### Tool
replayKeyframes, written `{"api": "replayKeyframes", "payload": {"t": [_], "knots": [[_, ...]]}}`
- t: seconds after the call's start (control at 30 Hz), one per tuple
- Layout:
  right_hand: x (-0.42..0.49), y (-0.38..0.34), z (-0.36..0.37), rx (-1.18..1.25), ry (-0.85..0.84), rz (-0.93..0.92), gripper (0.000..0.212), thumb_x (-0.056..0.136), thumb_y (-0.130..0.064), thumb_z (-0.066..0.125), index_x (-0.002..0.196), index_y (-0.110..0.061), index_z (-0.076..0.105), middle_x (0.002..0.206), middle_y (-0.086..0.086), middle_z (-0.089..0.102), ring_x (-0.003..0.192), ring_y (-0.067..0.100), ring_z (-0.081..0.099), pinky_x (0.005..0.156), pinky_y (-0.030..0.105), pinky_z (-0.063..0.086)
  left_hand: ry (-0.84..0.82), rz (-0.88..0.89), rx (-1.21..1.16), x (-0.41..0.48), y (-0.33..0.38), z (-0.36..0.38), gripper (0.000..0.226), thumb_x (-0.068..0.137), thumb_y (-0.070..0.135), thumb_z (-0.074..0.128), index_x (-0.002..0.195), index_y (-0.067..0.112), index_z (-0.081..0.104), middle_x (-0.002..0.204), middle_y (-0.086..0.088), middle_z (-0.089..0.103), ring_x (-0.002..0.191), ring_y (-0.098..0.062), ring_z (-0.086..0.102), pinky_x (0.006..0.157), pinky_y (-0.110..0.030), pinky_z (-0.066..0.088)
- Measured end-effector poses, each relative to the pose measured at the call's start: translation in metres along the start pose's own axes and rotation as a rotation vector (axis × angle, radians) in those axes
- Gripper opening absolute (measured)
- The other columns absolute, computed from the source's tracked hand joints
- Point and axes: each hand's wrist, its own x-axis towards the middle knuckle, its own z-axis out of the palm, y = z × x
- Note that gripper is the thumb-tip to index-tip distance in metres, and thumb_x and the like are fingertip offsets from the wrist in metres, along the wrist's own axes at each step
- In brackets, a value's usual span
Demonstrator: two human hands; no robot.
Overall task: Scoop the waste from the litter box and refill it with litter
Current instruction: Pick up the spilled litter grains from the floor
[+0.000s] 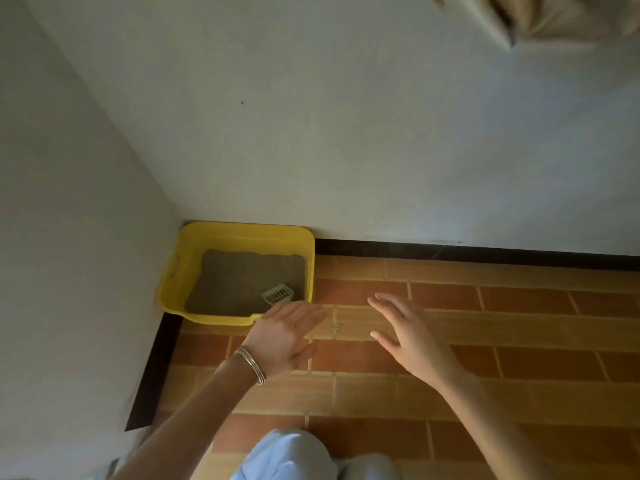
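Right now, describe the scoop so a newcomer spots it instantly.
Find the yellow litter box in the far left corner of the tiled floor. The scoop lies on the grey litter at its near right corner. It is the only pale, slotted thing there.

Orange and tan floor tiles (519,341) fill the lower right. A dark skirting strip (485,254) edges two white walls (346,133) that meet in a corner at centre left. A blurred beige object (540,19) shows at upper right.

both arms reach forward, left hand (285,332) and right hand (403,329) held apart, fingers straight, holding nothing.
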Motion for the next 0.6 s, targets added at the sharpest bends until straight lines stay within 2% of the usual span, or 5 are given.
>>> {"api": "replayKeyframes", "payload": {"t": [0.2,0.3,0.5,0.6], "knots": [[0.024,0.058,0.142,0.023,-0.018,0.028,0.057,0.088,-0.033,0.058,0.140,-0.023,0.036,0.144,-0.006,0.037,0.132,0.011,0.036,0.112,0.036,0.028,-0.023,-0.003,0.029,-0.001,-0.045,0.161,0.052,0.079,0.050,0.045,0.124,0.025,0.056,0.120,0.005,0.062,0.103,-0.012,0.062,0.080,-0.027,0.052],[0.033,0.080,0.196,0.019,-0.031,0.035,0.057,0.090,-0.033,0.055,0.141,-0.025,0.034,0.145,-0.008,0.033,0.133,0.011,0.032,0.113,0.029,0.019,-0.022,0.026,0.039,-0.002,-0.060,0.220,0.053,0.079,0.052,0.045,0.125,0.026,0.055,0.121,0.006,0.062,0.104,-0.010,0.060,0.080,-0.024,0.050],[0.037,0.106,0.255,-0.032,-0.027,0.038,0.056,0.089,-0.035,0.055,0.140,-0.024,0.036,0.144,-0.006,0.037,0.132,0.013,0.035,0.113,0.034,0.023,0.074,0.071,0.019,-0.003,-0.081,0.288,0.054,0.080,0.050,0.045,0.126,0.023,0.056,0.121,0.004,0.061,0.108,-0.013,0.057,0.084,-0.026,0.048],[0.034,0.102,0.262,-0.031,-0.060,0.041,0.055,0.091,-0.034,0.053,0.142,-0.025,0.033,0.146,-0.008,0.034,0.133,0.011,0.032,0.114,0.028,0.017,0.107,0.032,-0.012,-0.007,-0.083,0.297,0.052,0.082,0.051,0.044,0.126,0.025,0.055,0.121,0.006,0.061,0.107,-0.011,0.057,0.086,-0.024,0.046]]}}
